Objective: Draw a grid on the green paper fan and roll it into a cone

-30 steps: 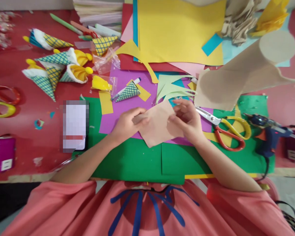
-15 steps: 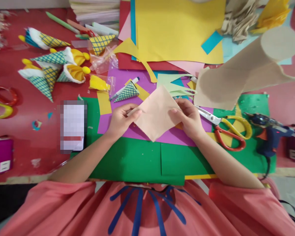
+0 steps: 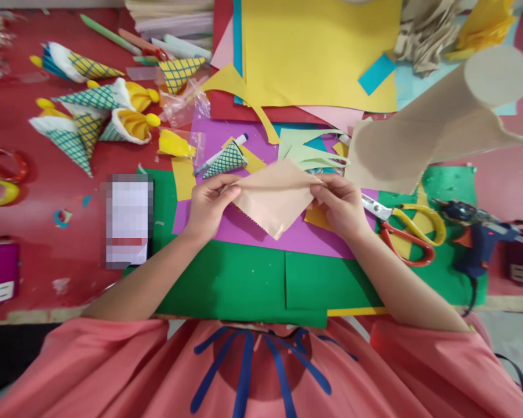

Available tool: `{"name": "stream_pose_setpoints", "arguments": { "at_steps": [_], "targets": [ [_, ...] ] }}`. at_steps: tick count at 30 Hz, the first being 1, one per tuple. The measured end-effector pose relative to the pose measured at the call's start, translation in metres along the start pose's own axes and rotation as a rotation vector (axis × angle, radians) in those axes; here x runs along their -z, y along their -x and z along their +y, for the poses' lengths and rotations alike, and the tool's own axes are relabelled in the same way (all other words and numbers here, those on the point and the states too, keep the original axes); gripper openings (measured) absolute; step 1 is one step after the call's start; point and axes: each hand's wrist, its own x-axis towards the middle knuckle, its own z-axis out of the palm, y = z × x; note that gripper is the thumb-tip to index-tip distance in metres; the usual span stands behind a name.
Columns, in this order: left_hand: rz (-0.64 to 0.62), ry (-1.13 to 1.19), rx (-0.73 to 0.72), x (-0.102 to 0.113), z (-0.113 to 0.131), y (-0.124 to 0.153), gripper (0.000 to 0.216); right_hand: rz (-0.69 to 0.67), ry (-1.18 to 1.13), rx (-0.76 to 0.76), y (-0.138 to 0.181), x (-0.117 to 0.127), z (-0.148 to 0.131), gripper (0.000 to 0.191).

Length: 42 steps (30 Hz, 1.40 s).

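Between my hands is a tan square of paper with zigzag-cut edges [image 3: 274, 206], turned cornerwise with a crease running across its upper part. My left hand [image 3: 210, 206] pinches its left corner, thumb on top. My right hand [image 3: 340, 203] pinches the right corner the same way. Beneath lie purple paper [image 3: 248, 223] and green sheets [image 3: 226, 278]. Just beyond the left hand rests a small blue-and-yellow checked cone [image 3: 227, 161] beside a pen. Scissors with red and yellow handles [image 3: 412, 229] lie to the right of my right hand.
A glue gun [image 3: 482, 244] lies at the right, below a curling tan paper roll [image 3: 444, 116]. Several checked cones with yellow tissue [image 3: 81, 125] sit at the left, above a phone [image 3: 131, 223]. Yellow sheets [image 3: 318, 52] are stacked at the back.
The paper has gone from nearly flat to creased across between its side corners. My hands have moved slightly apart and hold it by those corners.
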Motion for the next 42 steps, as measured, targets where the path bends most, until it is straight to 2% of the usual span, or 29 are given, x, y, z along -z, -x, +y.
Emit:
{"name": "stream_pose_setpoints", "arguments": {
  "at_steps": [3,11,15,21,28,34,37,40,42],
  "targets": [
    [0.005,0.018,-0.011,0.0,0.001,0.0,0.011,0.019,0.005,0.046,0.0,0.001,0.0,0.014],
    [-0.004,0.124,-0.046,0.001,0.0,0.0,0.019,0.012,0.006,0.177,-0.001,0.003,0.0,0.026],
    [-0.01,0.106,-0.101,0.002,-0.001,0.0,0.023,0.017,0.049,0.235,-0.003,0.004,0.0,0.028],
    [-0.068,0.087,-0.232,0.0,0.004,0.0,0.028,0.025,-0.011,0.19,-0.005,0.007,0.002,0.025],
    [-0.057,0.098,-0.226,0.001,0.004,0.0,0.025,-0.017,-0.037,0.132,-0.004,0.008,-0.002,0.024],
    [-0.127,0.162,-0.127,0.003,0.005,0.001,0.018,-0.019,-0.188,0.031,-0.003,0.005,-0.011,0.017],
    [-0.214,0.272,0.018,0.002,0.009,0.002,0.015,0.03,-0.153,0.055,0.0,0.001,-0.015,0.007],
    [-0.417,0.355,0.28,0.001,0.017,0.005,0.029,-0.002,-0.104,0.06,0.005,-0.006,-0.02,0.015],
    [-0.652,0.314,0.443,-0.001,0.023,0.009,0.051,-0.066,-0.048,0.043,0.01,-0.013,-0.023,0.013]
  ]
}}
